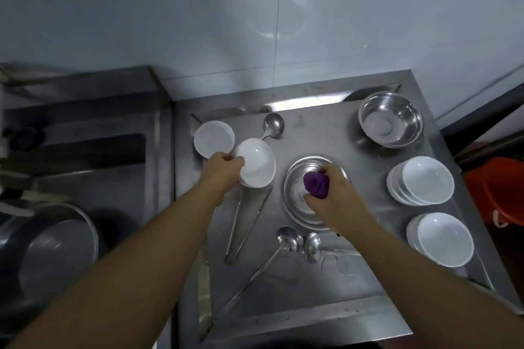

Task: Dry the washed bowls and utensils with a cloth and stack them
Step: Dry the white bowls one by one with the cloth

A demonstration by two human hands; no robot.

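Note:
My left hand [224,168] grips the rim of a white bowl [258,164], tilted and held just above the steel counter. Beside it at the far left sits another white bowl [213,138]. My right hand [333,193] is closed on a bunched purple cloth [316,184] and hovers over a steel bowl [297,204] in the middle. Two stacks of white bowls stand at the right, one farther [425,180] and one nearer [443,239]. Ladles lie at the back [273,125] and at the front [289,239], [312,246].
A large steel bowl [390,119] sits at the back right. Long tongs [243,229] lie under my left wrist. A sink [85,144] and a dark pot [54,249] are at the left. An orange bucket [502,193] stands past the counter's right edge.

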